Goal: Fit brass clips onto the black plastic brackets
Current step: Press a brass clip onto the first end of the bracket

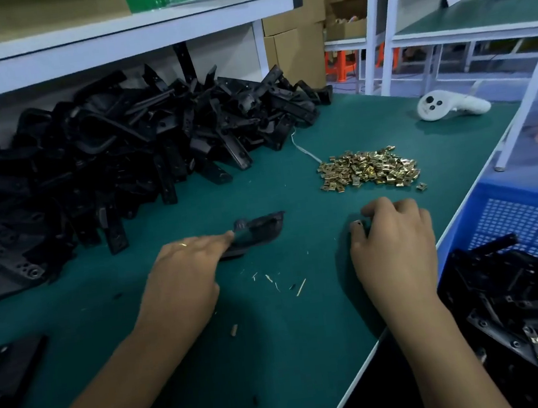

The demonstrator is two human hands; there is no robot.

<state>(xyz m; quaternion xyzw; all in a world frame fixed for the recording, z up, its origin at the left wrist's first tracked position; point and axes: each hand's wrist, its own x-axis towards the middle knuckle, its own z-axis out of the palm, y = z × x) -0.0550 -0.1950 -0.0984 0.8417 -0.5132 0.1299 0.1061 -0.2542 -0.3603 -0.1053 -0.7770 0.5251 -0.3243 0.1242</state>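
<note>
- Left hand (183, 265) grips a black bracket (257, 230), long axis pointing right.
- Right hand (393, 236): fingers curled; contents cannot be told.
- Brass clips (370, 168) lie beyond, nearer that hand.

Matt green mat, faintly textured, over the worktable (277, 338). Matt black plastic on the heaped brackets (102, 156). Shiny brass metal on the pile of clips (370, 168). Smooth, glossy white plastic on a handheld controller (452, 106). Perforated blue plastic on the crate (514, 224). Plain brown cardboard on the boxes (296, 51).
</note>
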